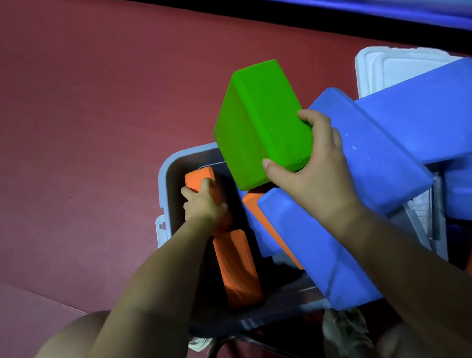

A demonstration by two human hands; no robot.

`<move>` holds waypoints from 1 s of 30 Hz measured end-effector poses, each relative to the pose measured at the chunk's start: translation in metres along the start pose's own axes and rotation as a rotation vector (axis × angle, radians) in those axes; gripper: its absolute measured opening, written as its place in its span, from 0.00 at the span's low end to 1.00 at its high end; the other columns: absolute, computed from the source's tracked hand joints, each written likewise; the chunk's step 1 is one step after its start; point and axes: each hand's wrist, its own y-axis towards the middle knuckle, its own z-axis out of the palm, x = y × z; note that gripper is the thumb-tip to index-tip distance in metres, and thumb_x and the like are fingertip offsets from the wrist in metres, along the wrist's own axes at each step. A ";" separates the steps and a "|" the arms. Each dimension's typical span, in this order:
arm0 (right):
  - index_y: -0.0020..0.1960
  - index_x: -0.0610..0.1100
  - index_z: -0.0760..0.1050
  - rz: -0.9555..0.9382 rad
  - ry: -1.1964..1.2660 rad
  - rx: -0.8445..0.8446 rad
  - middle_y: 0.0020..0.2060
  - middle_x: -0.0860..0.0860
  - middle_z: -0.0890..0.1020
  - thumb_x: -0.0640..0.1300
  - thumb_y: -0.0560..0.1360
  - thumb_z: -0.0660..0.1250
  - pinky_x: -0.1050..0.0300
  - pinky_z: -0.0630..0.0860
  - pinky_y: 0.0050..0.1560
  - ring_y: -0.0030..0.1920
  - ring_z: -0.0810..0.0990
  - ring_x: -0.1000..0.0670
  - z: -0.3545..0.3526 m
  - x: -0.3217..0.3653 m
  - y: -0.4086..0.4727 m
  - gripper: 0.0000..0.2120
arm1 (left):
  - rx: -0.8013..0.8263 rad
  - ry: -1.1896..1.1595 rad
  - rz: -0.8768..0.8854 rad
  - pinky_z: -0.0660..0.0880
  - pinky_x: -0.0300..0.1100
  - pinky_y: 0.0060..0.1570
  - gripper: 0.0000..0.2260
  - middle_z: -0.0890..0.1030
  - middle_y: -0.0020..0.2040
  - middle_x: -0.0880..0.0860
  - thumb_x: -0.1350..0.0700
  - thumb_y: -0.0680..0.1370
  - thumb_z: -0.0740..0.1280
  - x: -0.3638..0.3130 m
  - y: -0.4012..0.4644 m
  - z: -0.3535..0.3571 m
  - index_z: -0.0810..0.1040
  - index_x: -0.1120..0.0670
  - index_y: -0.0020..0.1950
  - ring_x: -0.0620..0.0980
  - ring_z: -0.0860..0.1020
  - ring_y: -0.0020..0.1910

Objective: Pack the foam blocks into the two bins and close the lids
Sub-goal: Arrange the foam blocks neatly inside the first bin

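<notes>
Your left hand point(202, 204) curls its fingers round an orange block point(201, 179) inside the grey bin point(164, 169), while your right hand point(312, 168) grips the green block point(258, 121), fingers spread.

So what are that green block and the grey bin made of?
Green block: probably foam, matte, with soft rounded edges and a dented corner by the right hand. Grey bin: likely moulded plastic, smooth with a slight sheen on its rounded rim.
</notes>
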 end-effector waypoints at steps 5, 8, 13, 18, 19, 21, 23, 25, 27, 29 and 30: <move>0.69 0.46 0.65 -0.006 -0.023 -0.025 0.61 0.46 0.71 0.47 0.65 0.75 0.60 0.66 0.58 0.61 0.70 0.48 0.001 -0.003 0.000 0.35 | -0.072 0.020 -0.018 0.72 0.55 0.50 0.21 0.60 0.64 0.60 0.50 0.73 0.68 -0.004 -0.013 0.011 0.65 0.47 0.63 0.65 0.71 0.54; 0.69 0.46 0.64 -0.001 -0.026 0.015 0.61 0.46 0.71 0.47 0.66 0.75 0.60 0.66 0.58 0.61 0.70 0.48 0.003 -0.004 -0.003 0.35 | -0.088 -0.007 -0.082 0.71 0.56 0.54 0.20 0.60 0.64 0.60 0.51 0.75 0.67 0.011 -0.014 0.011 0.65 0.47 0.65 0.65 0.70 0.56; 0.68 0.45 0.65 -0.030 -0.005 -0.012 0.60 0.45 0.71 0.48 0.65 0.75 0.55 0.68 0.61 0.61 0.70 0.47 0.005 -0.002 0.000 0.35 | 0.017 0.064 -0.084 0.62 0.55 0.66 0.20 0.59 0.72 0.61 0.42 0.78 0.62 0.006 -0.010 -0.018 0.71 0.47 0.67 0.63 0.62 0.69; 0.66 0.43 0.68 -0.268 0.060 0.036 0.61 0.44 0.72 0.51 0.63 0.71 0.63 0.64 0.64 0.62 0.71 0.47 0.019 0.019 -0.023 0.33 | 0.100 -0.966 -0.152 0.72 0.52 0.57 0.22 0.77 0.60 0.59 0.39 0.79 0.57 -0.034 -0.025 -0.104 0.76 0.55 0.59 0.58 0.75 0.59; 0.66 0.44 0.68 -0.344 0.050 0.059 0.62 0.43 0.71 0.51 0.63 0.70 0.62 0.63 0.65 0.63 0.70 0.45 0.023 0.021 -0.030 0.33 | 0.193 -1.173 -0.128 0.74 0.53 0.55 0.25 0.77 0.60 0.60 0.36 0.78 0.56 -0.034 -0.034 -0.122 0.76 0.55 0.58 0.58 0.76 0.59; 0.67 0.47 0.64 -0.449 0.037 0.108 0.64 0.42 0.70 0.50 0.64 0.69 0.60 0.61 0.68 0.65 0.69 0.43 0.029 0.019 -0.044 0.33 | 0.271 -1.360 -0.095 0.78 0.50 0.48 0.33 0.79 0.60 0.60 0.31 0.76 0.51 -0.024 -0.052 -0.154 0.78 0.56 0.60 0.59 0.79 0.57; 0.69 0.47 0.59 -0.531 0.013 0.163 0.66 0.41 0.69 0.48 0.65 0.71 0.56 0.61 0.70 0.67 0.68 0.42 0.032 0.015 -0.057 0.37 | 0.362 -1.307 -0.110 0.80 0.46 0.40 0.35 0.84 0.50 0.58 0.28 0.74 0.49 -0.011 -0.077 -0.176 0.82 0.54 0.52 0.55 0.83 0.46; 0.72 0.48 0.55 -0.580 -0.057 0.278 0.67 0.41 0.68 0.47 0.64 0.75 0.51 0.63 0.69 0.67 0.67 0.42 0.036 0.005 -0.070 0.44 | 0.426 -1.164 -0.079 0.81 0.46 0.37 0.32 0.84 0.49 0.56 0.28 0.71 0.58 0.002 -0.099 -0.181 0.82 0.53 0.53 0.53 0.84 0.42; 0.75 0.52 0.50 -0.537 -0.187 0.514 0.70 0.43 0.65 0.48 0.62 0.78 0.45 0.67 0.67 0.67 0.68 0.41 0.038 -0.006 -0.085 0.51 | 0.355 -0.958 -0.076 0.80 0.48 0.39 0.37 0.82 0.56 0.58 0.34 0.63 0.73 0.015 -0.114 -0.171 0.73 0.54 0.65 0.54 0.83 0.45; 0.77 0.52 0.48 -0.441 -0.360 0.849 0.71 0.45 0.63 0.50 0.65 0.76 0.46 0.69 0.65 0.67 0.69 0.41 0.038 -0.014 -0.102 0.50 | 0.147 -0.671 -0.062 0.77 0.49 0.49 0.42 0.74 0.63 0.59 0.46 0.64 0.77 0.023 -0.131 -0.152 0.61 0.52 0.73 0.57 0.79 0.55; 0.77 0.51 0.50 -0.409 -0.445 0.976 0.71 0.46 0.63 0.51 0.68 0.75 0.47 0.69 0.66 0.68 0.69 0.42 0.036 -0.015 -0.109 0.47 | 0.037 -0.480 -0.015 0.74 0.48 0.55 0.41 0.70 0.65 0.59 0.50 0.67 0.76 0.024 -0.143 -0.141 0.58 0.50 0.74 0.58 0.75 0.59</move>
